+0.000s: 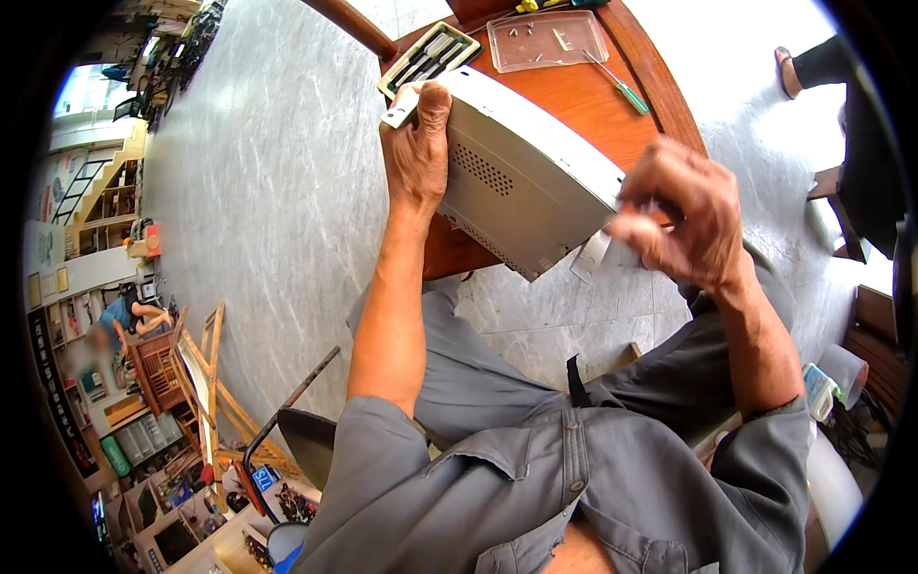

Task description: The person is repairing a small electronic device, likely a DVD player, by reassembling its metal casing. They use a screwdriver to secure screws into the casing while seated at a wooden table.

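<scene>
My left hand (414,153) grips the upper left end of a white metal case (521,182) with perforated vents, held tilted over the wooden table's front part. My right hand (679,215) is by the case's right end, fingers bent and smeared by motion; I cannot tell whether it holds anything. A pale bracket (589,256) sticks out below that end. Behind the case lie an open tool set (430,59), a clear tray (540,56) with small metal bits and a green-handled screwdriver (626,94).
The wooden table (684,115) stands over a marble floor (239,191). Another person's dark-clad leg (832,67) is at the upper right. A seated person (132,316) is at the far left, among wooden chairs and cluttered shelves. A black metal frame (287,411) stands left of my lap.
</scene>
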`<state>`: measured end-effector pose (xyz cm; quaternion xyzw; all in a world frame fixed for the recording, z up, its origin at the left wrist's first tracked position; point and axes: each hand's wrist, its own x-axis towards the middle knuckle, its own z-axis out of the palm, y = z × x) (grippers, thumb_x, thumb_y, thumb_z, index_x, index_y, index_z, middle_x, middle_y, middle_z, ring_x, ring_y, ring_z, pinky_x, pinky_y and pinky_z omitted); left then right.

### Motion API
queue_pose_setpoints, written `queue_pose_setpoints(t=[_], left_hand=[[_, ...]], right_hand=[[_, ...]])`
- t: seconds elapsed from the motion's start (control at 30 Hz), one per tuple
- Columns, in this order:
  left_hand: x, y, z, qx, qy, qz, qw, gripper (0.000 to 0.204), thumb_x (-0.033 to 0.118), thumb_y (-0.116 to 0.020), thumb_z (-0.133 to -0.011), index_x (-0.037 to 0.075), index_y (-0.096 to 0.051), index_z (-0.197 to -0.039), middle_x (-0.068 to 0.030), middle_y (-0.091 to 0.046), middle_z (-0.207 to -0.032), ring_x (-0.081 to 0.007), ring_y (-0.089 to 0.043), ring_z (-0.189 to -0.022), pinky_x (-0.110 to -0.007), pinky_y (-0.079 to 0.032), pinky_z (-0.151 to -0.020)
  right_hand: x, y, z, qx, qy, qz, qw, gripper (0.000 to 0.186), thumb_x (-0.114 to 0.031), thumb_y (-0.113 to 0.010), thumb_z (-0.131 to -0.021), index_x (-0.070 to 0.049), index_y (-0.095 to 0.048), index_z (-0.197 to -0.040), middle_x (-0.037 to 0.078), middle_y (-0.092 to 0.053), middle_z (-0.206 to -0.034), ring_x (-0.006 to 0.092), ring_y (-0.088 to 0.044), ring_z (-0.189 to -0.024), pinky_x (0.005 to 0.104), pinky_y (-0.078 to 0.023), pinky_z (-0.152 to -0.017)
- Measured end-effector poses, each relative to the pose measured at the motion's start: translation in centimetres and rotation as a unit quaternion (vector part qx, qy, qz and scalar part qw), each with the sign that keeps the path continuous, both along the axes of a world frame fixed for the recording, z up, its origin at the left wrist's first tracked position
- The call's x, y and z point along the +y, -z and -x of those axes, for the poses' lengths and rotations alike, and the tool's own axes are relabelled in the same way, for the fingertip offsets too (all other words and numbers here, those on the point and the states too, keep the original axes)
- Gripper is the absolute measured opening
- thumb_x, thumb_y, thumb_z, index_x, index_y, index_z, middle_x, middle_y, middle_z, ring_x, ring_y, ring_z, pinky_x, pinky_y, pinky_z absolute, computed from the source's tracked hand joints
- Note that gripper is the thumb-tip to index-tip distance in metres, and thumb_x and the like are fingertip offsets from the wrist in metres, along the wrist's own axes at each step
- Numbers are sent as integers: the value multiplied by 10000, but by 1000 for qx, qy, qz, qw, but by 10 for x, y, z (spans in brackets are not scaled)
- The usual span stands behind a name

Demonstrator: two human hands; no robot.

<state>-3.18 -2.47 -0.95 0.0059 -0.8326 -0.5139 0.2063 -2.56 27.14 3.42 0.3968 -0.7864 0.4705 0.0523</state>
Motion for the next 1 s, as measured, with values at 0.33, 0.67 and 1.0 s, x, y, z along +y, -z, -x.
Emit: queue_pose_setpoints(t=[0.33,0.67,1.0], left_hand=[[11,-4,1,33,7,-4,999,673,741,-429,-999,88,-571,-921,-24,-605,-808,-129,-579,-830,-316,-492,-785],[8,2,0,83,-11,18,996,648,672,-374,-1053,72,-580,-919,-19,-587,-789,-123,-559,-796,-297,-475,-754],[6,5,4,187,6,43,981,693,647,-354,-1073,11,-575,-910,-94,-618,-928,-144,-580,-814,-326,-484,-768]], right_hand=[[-25,-10,15,-305,-13,-121,945,874,-681,-706,-785,85,-647,-1203,188,-684,-882,252,-682,-672,378,-569,-620],[-30,-17,4,-205,14,-195,959,662,-610,-587,-830,30,-593,-997,173,-565,-710,276,-588,-618,412,-460,-584],[-30,-15,-1,-165,-26,-152,974,888,-760,-777,-714,54,-590,-1016,235,-626,-739,388,-679,-704,454,-525,-653]])
